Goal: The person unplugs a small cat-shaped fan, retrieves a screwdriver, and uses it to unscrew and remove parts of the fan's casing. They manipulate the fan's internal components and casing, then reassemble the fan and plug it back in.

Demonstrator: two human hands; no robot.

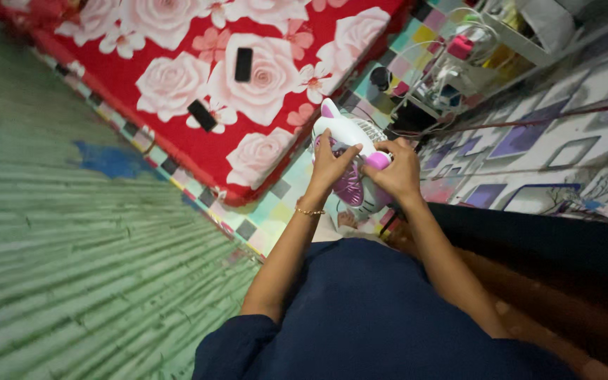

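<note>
— Head view first: what takes up the most room?

— Green ribbed wall (58,267) fills the left side, with a blue patch on it. Next comes the mattress (177,84), covered in red cloth with big pink roses, lying on a floor of coloured checkered tiles (265,211). On the right runs a wall panel (550,134) with purple and white square patterns, and a dark wooden edge below it.

— And the person?

— Dark blue clothing fills the bottom of the picture, and both bare forearms reach up from it to the middle.

— What do the hands hold?

— A small white and pink fan (350,151) shaped like a cat's head, with a pink ear at the top and a pink grille in front. It is held in the air over the tiles, just beside the mattress corner.

— How is it gripped?

— The left hand (328,165) is wrapped around the fan's left side, fingers curled over its top, with a thin gold bracelet (309,210) on the wrist. The right hand (395,172) clasps the right side, its fingers pressed on a round pink knob (377,160).

— Anything smaller?

— Two dark phones lie on the mattress, one (243,64) upright on a rose, the other (202,115) tilted nearer the edge. A wire rack (459,63) with cables and small items stands at the top right.
</note>
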